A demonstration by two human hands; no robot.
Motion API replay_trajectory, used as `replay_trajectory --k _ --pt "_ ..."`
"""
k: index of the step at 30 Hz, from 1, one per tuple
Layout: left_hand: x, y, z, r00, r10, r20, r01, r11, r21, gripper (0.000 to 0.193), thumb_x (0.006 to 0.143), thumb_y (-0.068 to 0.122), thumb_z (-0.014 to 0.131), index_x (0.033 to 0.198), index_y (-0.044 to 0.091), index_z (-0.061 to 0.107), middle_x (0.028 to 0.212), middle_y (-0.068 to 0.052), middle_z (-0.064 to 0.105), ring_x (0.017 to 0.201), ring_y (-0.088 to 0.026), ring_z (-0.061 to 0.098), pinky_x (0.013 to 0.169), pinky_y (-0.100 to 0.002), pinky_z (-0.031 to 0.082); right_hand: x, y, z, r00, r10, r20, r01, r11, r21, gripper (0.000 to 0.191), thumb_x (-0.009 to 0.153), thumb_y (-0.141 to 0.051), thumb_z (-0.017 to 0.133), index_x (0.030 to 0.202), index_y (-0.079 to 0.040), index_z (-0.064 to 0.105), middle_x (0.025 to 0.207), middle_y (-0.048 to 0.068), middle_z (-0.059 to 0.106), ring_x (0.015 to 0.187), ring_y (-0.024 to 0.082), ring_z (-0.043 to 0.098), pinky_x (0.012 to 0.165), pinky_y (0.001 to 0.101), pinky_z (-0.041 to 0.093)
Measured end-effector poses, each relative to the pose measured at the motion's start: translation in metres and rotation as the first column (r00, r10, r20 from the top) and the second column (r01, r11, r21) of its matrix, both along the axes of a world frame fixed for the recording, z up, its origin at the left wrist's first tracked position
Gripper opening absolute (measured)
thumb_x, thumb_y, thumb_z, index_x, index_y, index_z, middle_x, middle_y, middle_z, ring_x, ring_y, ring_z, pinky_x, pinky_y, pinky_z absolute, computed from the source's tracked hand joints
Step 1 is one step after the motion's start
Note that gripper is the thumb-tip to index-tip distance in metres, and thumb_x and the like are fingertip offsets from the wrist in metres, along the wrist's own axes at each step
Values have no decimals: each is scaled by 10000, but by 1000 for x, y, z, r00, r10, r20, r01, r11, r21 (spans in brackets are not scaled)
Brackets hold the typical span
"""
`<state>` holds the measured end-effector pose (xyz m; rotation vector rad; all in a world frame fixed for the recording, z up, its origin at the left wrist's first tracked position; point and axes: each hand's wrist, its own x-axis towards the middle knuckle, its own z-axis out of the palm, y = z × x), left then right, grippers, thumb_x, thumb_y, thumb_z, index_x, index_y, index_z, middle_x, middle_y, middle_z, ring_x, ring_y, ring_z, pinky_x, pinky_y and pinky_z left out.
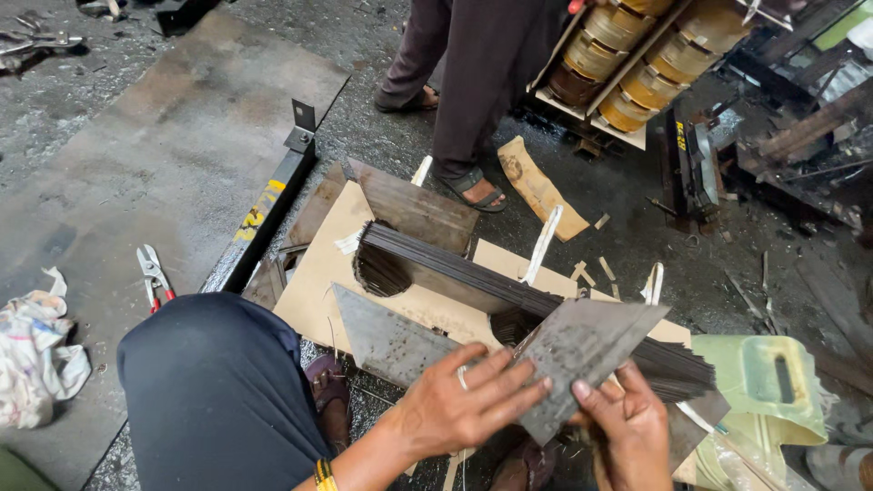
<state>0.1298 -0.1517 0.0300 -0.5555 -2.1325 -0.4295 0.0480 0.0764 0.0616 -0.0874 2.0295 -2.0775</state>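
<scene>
Holding a grey metal sheet point(582, 359) at five o'clock in the view, we are gripping it with both hands: left hand point(455, 405) with fingers spread flat across its face, right hand point(627, 423) pinching its lower edge from beneath. We are keeping it just above a stack point(509, 286) of thin dark strips lying on cardboard point(318, 273). Pliers point(153, 275) are lying at nine o'clock, a rag point(32, 350) beyond them. A person's sandalled foot point(473, 189) is standing at twelve o'clock.
</scene>
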Motion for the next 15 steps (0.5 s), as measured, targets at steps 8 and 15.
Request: replay_trajectory --k 8,15 --pt "-24 -20 -16 825 292 484 -346 938 25 946 802 439 691 1574 67 290 1651 -84 272 1524 -245 227 1226 -495 170 -65 -13 59 825 180 -536 -60 970 234 384 925 115 640 1286 44 530 1247 114 665 1109 132 676 923 256 559" --pt "-27 -13 -21 790 407 459 -404 908 -110 807 896 316 637 1586 80 291 1657 -77 277 1524 -228 252 1229 -485 179 -88 -36 36 744 304 -596 -71 922 381 218 969 81 648 1151 76 528 1019 74 643 982 108 673 911 286 613"
